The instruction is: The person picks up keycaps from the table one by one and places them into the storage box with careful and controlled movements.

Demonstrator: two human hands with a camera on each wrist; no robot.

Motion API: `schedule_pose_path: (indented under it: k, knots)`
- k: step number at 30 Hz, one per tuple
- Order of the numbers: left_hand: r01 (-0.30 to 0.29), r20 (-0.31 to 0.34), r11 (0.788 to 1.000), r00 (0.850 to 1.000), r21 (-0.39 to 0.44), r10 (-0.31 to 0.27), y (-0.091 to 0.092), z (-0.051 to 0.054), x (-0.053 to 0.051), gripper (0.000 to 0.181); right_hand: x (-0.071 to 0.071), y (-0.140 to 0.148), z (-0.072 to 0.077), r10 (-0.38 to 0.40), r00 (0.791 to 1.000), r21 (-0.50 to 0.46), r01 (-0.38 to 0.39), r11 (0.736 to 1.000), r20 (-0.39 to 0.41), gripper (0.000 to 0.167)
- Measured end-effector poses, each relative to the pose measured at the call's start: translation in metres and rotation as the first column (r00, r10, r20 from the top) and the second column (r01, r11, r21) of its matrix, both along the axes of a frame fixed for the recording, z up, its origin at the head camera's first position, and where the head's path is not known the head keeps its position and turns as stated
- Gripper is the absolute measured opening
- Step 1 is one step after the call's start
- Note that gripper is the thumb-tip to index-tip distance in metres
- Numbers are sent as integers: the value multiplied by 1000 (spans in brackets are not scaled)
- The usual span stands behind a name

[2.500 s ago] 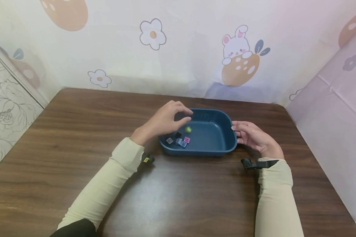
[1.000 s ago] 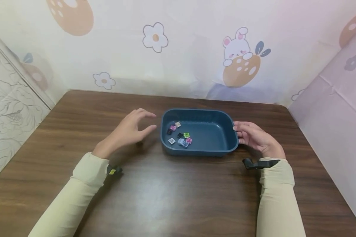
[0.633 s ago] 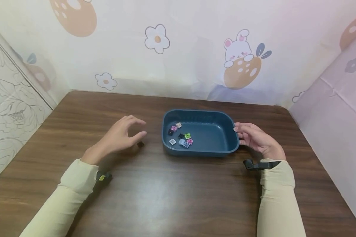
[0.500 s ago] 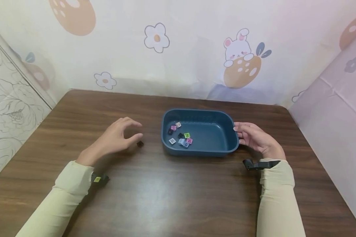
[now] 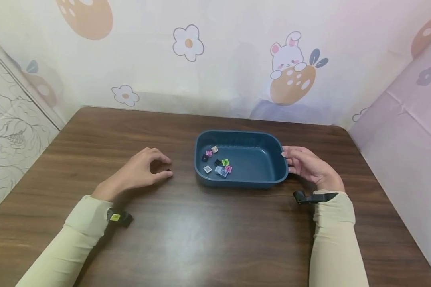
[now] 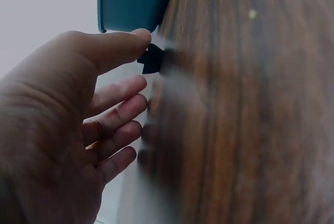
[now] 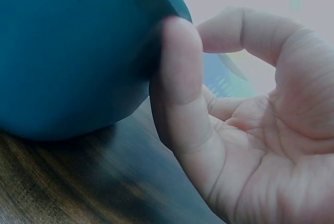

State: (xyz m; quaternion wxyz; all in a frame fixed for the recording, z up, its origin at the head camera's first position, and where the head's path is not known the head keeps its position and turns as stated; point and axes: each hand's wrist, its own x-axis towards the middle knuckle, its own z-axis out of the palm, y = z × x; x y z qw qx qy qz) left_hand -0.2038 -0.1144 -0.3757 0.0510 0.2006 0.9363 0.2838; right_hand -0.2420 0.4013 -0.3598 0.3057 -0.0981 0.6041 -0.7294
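In the head view my left hand (image 5: 136, 172) is low over the table, left of the tray, thumb and index finger apart. Between them is a small black piece (image 6: 152, 60), clearest in the left wrist view. The thumb tip meets or overlaps it there, while a gap shows to the index fingertip. My right hand (image 5: 309, 166) pinches the right rim of a dark blue plastic tray (image 5: 255, 164), fingers against the outer wall. Inside, at the left, lie several small printed square pieces, among them a green piece (image 5: 225, 162), a white piece (image 5: 207, 169) and a pink piece (image 5: 228, 169).
Everything stands on a brown wooden table (image 5: 186, 239). A wall covering with rabbit and flower prints (image 5: 230, 59) rises behind its back edge. A black wrist mount (image 5: 314, 198) sits on the right wrist, another mount (image 5: 120, 217) on the left.
My left hand has come from above the tray leftward and down around the black piece. A green piece, blurred below the fingers earlier, lies in the tray. My right hand stays at the rim.
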Motion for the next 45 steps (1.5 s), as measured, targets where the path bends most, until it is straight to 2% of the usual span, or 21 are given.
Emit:
schedule_pose_path:
  k: [10,19,25,31,38,45]
  knots:
    - [32,-34,999,999,-8,-32,-1,0,1,27,0,0,-1,-6,1000,13,6,1000,-2,34]
    - [72,-60,997,996,-6,-73,-1,1,-2,17,3,4,-2,-8,1000,-12,8,1000,-5,36]
    - [66,-46,998,997,-15,-67,-2,0,-2,18,3,4,-3,5,1000,-27,-5,1000,-1,37]
    - [43,-22,999,999,16,-43,-2,3,-4,20,2,3,0,10,1000,-33,-10,999,1,36]
    - [19,-37,998,999,59,-17,-4,5,-6,22,0,0,-1,10,1000,-11,-10,1000,4,36]
    - [31,-66,996,998,85,-26,7,10,-14,24,-1,-1,-1,-6,1000,-2,6,1000,0,36]
